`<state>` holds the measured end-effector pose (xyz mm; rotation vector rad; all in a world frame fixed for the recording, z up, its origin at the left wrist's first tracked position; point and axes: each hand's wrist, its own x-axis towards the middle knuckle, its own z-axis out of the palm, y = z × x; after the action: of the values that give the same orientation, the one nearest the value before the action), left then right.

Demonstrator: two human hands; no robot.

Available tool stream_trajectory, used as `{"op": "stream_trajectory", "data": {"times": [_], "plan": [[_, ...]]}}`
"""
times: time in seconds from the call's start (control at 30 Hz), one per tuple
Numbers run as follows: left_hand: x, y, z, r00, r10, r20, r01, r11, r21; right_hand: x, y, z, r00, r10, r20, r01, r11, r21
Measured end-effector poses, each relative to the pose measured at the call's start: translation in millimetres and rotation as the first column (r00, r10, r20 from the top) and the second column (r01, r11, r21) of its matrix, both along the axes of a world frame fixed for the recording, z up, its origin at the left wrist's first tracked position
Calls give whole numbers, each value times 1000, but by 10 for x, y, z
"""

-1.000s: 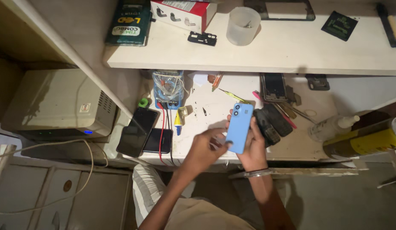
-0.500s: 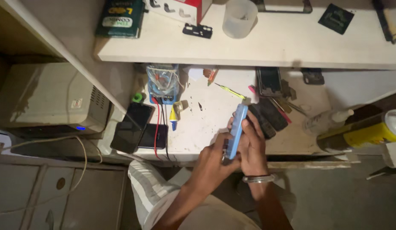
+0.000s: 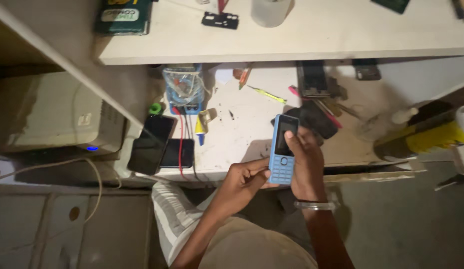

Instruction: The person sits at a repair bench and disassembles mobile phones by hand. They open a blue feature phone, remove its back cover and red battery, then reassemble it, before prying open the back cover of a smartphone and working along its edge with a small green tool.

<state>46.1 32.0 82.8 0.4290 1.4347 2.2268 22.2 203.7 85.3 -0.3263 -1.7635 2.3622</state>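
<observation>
The right hand (image 3: 305,164) is wrapping around a small blue keypad phone (image 3: 282,149), fingers curling over its right edge and thumb lying across the dark screen, while the left hand (image 3: 244,180) is pinching its lower left corner. The phone is hovering upright above the white worktable (image 3: 242,124), keypad facing up. It is looking light, rigid and probably slick-cased, best gripped by its long edges.

bare desktop (image 3: 242,127) left of hands – clutter (image 3: 321,107) behind.
</observation>
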Motion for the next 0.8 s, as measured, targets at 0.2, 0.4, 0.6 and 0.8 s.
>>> {"op": "stream_trajectory", "data": {"times": [0.2,0.4,0.6,0.8], "plan": [[59,-173,110,998,-18,67,15,999,45,20,-188,177,997,-20,71,25,997,-68],[15,-128,31,1000,16,-13,-17,1000,-8,26,-203,186,996,-26,86,25,1000,16],[3,-82,-9,995,101,10,-100,994,-49,24,-186,117,998,-26,62,27,999,-21],[-46,-93,27,992,115,49,-109,988,-111,20,-205,70,1000,5,-11,-6,996,-92]]}}
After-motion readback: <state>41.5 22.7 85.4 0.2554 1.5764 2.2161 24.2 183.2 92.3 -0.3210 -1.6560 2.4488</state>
